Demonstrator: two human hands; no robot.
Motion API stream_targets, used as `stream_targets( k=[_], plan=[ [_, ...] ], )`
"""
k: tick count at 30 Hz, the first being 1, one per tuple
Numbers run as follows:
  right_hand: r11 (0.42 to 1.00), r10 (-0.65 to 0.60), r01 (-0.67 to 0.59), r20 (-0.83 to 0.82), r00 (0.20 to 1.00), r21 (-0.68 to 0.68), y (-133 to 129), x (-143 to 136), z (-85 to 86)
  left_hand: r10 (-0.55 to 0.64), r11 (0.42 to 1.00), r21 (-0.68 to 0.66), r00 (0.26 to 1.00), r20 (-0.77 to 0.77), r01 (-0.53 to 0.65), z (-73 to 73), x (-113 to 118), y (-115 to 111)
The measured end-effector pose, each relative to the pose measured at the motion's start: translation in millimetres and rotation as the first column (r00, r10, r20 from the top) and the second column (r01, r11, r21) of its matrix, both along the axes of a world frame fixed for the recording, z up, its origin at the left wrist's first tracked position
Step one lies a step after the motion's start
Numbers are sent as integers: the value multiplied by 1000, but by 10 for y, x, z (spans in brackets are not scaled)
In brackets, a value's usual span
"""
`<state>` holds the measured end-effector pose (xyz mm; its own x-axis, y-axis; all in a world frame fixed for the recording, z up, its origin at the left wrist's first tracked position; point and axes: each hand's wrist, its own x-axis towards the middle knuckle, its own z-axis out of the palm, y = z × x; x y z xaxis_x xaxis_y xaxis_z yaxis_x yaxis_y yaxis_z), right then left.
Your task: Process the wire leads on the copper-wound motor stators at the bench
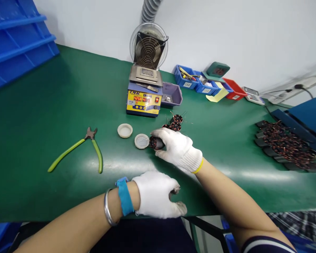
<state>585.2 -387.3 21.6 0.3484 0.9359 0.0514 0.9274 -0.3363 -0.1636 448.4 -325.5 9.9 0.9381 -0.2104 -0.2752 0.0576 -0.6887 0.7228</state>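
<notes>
My right hand [175, 146], in a white glove, is closed around a black cylindrical coil [157, 142] with copper windings. The coil lies on its side, its thin wire ends reaching over a small white dish [142, 141]. Beyond my fingers stand several similar coils [176, 126], partly hidden by the hand. My left hand [160, 195], also gloved, rests near the table's front edge with thumb and fingers apart and nothing between them. A second white dish [125, 130] sits to the left, in front of a yellow and blue solder pot [143, 102] with a lit red display.
Green-handled cutters [91, 135] lie spread on the green table [55, 116] at left. Behind are a purple bin [176, 95], blue bins [185, 75], a red bin [234, 89] and a fan [149, 51]. Many wound coils [287, 146] are heaped at right.
</notes>
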Motion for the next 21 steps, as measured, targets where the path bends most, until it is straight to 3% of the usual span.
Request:
stream_targets(
  k=[4, 9, 17, 19, 21],
  plan=[
    [999, -25, 25, 18, 1000, -25, 20, 3, 26, 21, 1000, -22, 1000, 18, -21, 14, -25, 3],
    [987, -145, 149, -61, 987, 64, -41, -11, 47, 153, 985, -77, 988, -34, -156, 25, -5, 14],
    [991, -134, 134, -54, 990, -2, 9, -27, 58, 151, 986, -70, 987, -58, -155, -17, -5, 11],
    [986, -134, 144, -111, 985, 85, -26, -20, 42, 239, 966, -80, 967, -85, -245, 5, 8, 13],
    [949, -111, 168, -217, 970, 266, -93, -33, 18, 371, 913, -147, 924, -95, -381, 35, 25, 22]
  ],
)
